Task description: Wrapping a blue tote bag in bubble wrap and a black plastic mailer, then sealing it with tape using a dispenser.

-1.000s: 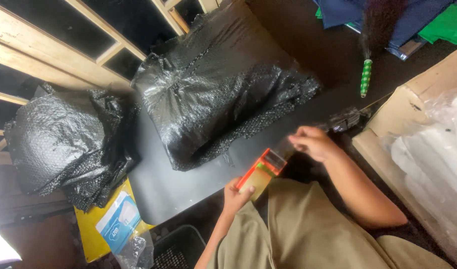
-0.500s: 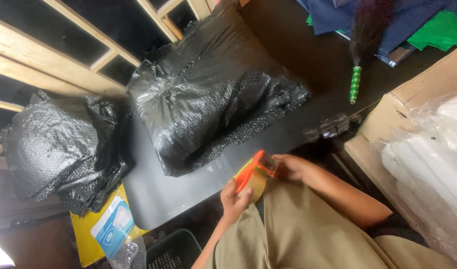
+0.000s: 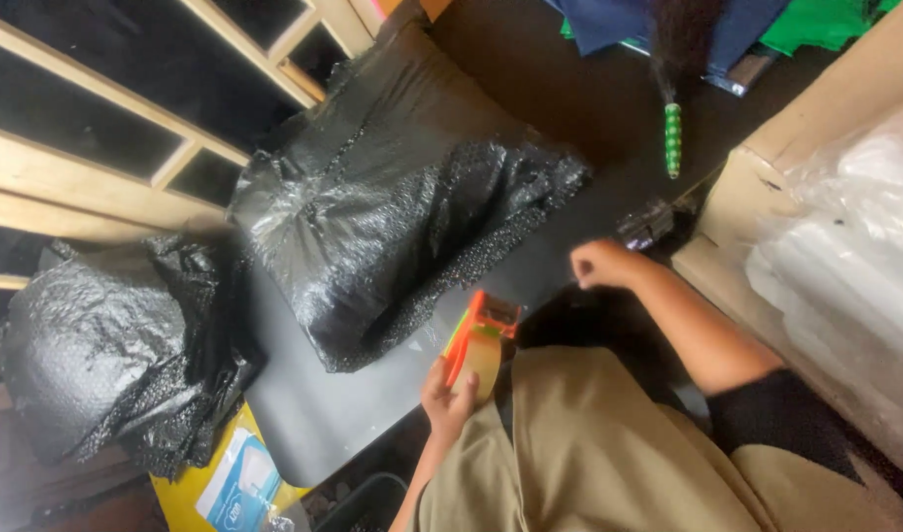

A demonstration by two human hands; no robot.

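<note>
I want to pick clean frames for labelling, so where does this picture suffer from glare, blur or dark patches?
Head view: glare whitens the clear plastic at right; sheen streaks the black wrapped bundle; shelf openings are near black; the right hand is slightly motion-blurred; the tape dispenser stays fairly sharp.

Right hand (image 3: 601, 264) blurred; its grip unclear.

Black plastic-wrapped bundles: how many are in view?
2. A big bundle lies on the dark table, beyond the tape dispenser; a second bundle sits at far left by the wooden frame. Others may be hidden.
</note>
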